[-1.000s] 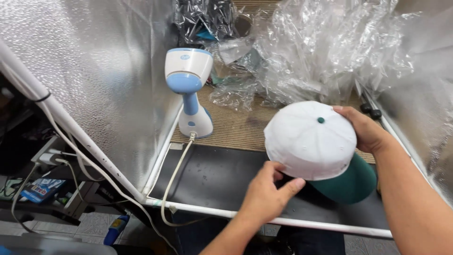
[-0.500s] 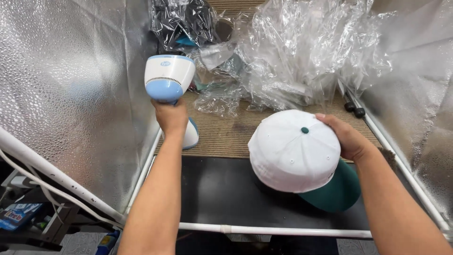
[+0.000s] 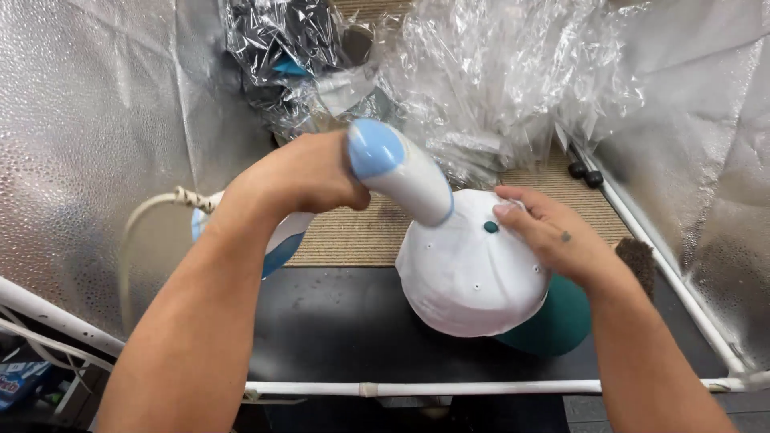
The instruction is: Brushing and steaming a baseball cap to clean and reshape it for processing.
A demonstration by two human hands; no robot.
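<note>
- Head view, looking down: the left hand (image 3: 301,172) is wrapped tight around the handle of a white and light-blue handheld steamer (image 3: 397,172), fingers closed on it.
- Its nozzle end points down and to the right, right at the crown of a white cap (image 3: 465,273); whether it touches the fabric cannot be told.
- A pale cord (image 3: 148,210) runs from the steamer's rear end off to the left, beside the left forearm.
- Fingers of the right hand (image 3: 553,236) lie flat and spread on top of the cap, next to its green top button (image 3: 491,227), holding it rather than gripping.
- Under the right wrist, the cap's dark green brim (image 3: 553,325) sticks out.
- Beneath the cap lies a black table (image 3: 337,321) surface, with a tan woven mat (image 3: 353,232) behind it.
- Crumpled clear plastic wrap (image 3: 497,72) is piled at the back.
- Silver reflective sheeting (image 3: 88,128) lines both sides, and a white tube frame (image 3: 481,387) edges the front.
</note>
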